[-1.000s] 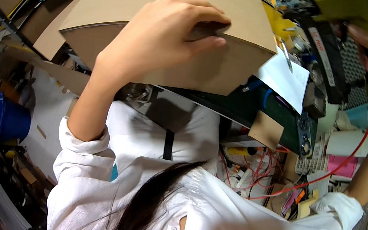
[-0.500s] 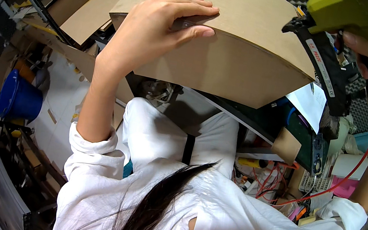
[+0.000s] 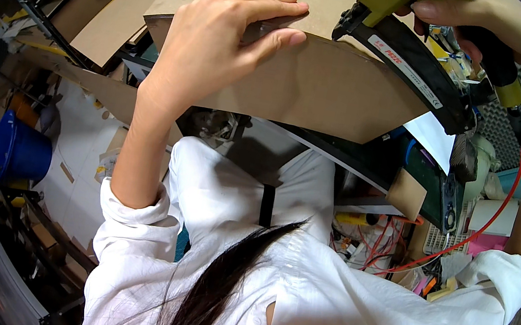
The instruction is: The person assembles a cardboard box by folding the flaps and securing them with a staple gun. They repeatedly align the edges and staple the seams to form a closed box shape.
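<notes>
A large box-like piece of tan fibreboard (image 3: 307, 88) stands in front of me, its top panel meeting the front panel along a long edge. My left hand (image 3: 226, 36) is clamped over that edge, fingers on the top and thumb near the seam, gripping the board. In my right hand (image 3: 463, 21) is a green and black pneumatic stapler (image 3: 402, 59), held by its handle. The nose of the stapler is at the top edge, to the right of my left hand; whether it presses on the board I cannot tell. A red air hose (image 3: 502, 203) runs from its handle.
A dark green work surface (image 3: 431, 191) with a white paper (image 3: 433, 140) lies under the box on the right. More boards (image 3: 115, 21) lean at the left. On the floor stands a blue bucket (image 3: 21, 150). Cables and clutter lie at lower right.
My right hand has brought the stapler leftward, from beyond the box's right end to its top edge. My left hand keeps its grip, and the view has shifted slightly.
</notes>
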{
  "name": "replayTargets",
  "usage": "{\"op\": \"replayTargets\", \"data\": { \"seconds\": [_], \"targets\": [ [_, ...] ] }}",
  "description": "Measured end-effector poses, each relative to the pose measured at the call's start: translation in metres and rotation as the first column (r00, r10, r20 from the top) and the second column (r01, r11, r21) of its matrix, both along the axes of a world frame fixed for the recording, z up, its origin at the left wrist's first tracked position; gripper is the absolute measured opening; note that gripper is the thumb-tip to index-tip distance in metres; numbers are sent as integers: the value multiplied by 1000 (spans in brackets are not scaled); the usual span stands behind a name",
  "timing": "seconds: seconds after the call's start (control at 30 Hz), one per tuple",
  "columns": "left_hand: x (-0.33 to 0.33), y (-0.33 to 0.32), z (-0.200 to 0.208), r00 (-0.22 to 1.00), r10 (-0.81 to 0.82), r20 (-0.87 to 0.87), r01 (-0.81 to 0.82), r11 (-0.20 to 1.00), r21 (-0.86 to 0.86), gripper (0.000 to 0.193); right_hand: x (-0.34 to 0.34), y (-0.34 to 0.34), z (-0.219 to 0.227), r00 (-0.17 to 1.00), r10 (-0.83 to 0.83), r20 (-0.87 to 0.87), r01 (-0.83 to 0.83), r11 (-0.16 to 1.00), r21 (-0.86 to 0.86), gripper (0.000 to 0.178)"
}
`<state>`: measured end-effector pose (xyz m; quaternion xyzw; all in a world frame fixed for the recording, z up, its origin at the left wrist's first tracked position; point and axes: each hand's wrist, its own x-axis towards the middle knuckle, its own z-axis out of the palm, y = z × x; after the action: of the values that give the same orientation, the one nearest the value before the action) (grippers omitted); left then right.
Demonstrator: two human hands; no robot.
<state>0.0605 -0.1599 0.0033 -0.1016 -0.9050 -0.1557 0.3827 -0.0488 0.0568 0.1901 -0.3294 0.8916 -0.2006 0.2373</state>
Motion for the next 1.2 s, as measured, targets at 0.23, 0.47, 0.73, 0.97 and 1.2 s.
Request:
{"op": "replayTargets", "data": {
  "seconds": [0.23, 0.47, 0.73, 0.97, 1.2],
  "targets": [
    [-2, 2, -2, 1000, 11, -18, -12, 1000, -8, 33, 2, -3, 0, 999, -29, -18, 29, 1000, 10, 37],
    [-3, -1, -5, 995, 30, -92, -33, 999, -31, 36, 2, -10, -1, 998, -20, -67, 21, 1000, 13, 36],
    [-2, -1, -2, 995, 8, -102, -12, 999, -38, 37, 13, -20, 5, 990, -103, -95, 110, 991, 79, 36],
    [4, 28, 8, 998, 47, 51, -59, 957, 284, 40, 4, -12, 0, 993, 26, -116, -19, 998, 65, 37],
    [-5, 21, -4, 1000, -12, -1, 12, 945, 327, 42, -11, -15, 0, 993, 43, -114, -34, 996, 80, 37]
  ]
}}
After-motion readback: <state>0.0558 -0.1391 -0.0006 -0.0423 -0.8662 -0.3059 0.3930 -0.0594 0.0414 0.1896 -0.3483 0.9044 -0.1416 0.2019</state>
